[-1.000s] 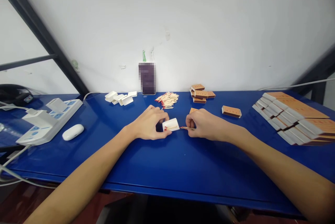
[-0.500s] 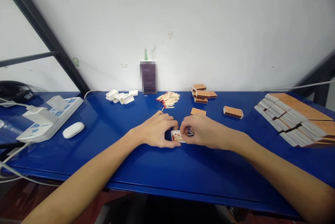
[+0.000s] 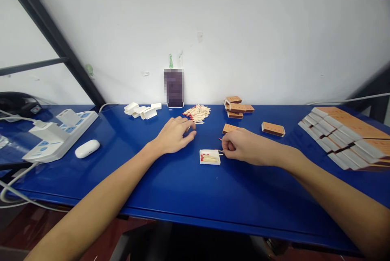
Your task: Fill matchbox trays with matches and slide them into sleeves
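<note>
A white matchbox tray (image 3: pixel 210 162) lies on the blue table with several red-headed matches (image 3: pixel 208 158) inside; one or two stick out past its right upper corner. My right hand (image 3: pixel 236 144) is just right of the tray, its fingers pinched on a match (image 3: pixel 220 139) whose red tip pokes out to the left. My left hand (image 3: pixel 175 135) is apart from the tray, up and to its left, fingers loosely spread, close to the heap of loose matches (image 3: pixel 197 113). Whether its fingertips touch the heap I cannot tell.
Empty white trays (image 3: pixel 141 111) lie at the back left. Matchboxes (image 3: pixel 236 108) are piled at the back, with single boxes (image 3: pixel 273 129) nearer and a large stack (image 3: pixel 344 137) at right. A power strip (image 3: pixel 62 137) and white case (image 3: pixel 87 148) are at left; a phone-like device (image 3: pixel 175 88) leans on the wall.
My left hand has let go of the tray and moved up and left toward the match heap. My right hand has drawn back to the right, uncovering the tray.
</note>
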The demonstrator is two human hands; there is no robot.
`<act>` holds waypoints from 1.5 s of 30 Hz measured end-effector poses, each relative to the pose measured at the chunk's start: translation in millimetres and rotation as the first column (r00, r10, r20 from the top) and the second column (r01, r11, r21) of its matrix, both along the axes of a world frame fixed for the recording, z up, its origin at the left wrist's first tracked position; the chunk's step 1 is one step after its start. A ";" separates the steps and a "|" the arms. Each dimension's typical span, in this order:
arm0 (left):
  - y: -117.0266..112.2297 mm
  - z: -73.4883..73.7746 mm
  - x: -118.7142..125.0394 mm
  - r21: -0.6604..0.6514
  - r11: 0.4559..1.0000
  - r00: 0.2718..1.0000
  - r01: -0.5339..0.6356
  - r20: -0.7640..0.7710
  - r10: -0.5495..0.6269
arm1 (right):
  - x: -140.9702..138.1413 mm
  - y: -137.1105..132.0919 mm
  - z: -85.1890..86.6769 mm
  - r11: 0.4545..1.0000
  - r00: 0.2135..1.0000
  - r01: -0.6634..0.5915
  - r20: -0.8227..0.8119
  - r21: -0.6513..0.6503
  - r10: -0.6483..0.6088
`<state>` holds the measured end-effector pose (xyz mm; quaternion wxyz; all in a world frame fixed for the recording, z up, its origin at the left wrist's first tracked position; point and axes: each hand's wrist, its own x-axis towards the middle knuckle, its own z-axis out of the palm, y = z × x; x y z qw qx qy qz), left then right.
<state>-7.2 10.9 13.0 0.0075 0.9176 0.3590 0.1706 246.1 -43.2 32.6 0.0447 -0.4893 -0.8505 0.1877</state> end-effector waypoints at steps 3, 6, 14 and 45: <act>9.9 -5.8 -6.7 0.028 0.997 0.995 -0.072 -0.061 0.074 | -1.2 -0.1 0.3 0.992 0.999 0.025 -0.050 0.122 -0.019; 14.9 -8.4 -11.8 0.012 1.000 0.993 -0.024 -0.114 0.025 | -9.9 -5.8 1.2 0.983 0.992 -0.011 -0.120 0.184 0.033; 19.0 -7.3 -14.1 0.021 1.000 0.989 0.014 -0.148 -0.011 | -9.0 -6.7 8.2 0.976 0.992 0.116 -0.077 0.186 -0.103; 12.5 -13.2 -1.1 -0.043 0.992 0.985 -0.120 0.123 0.125 | -24.1 -17.0 4.1 0.991 0.996 -0.057 -0.055 0.121 0.064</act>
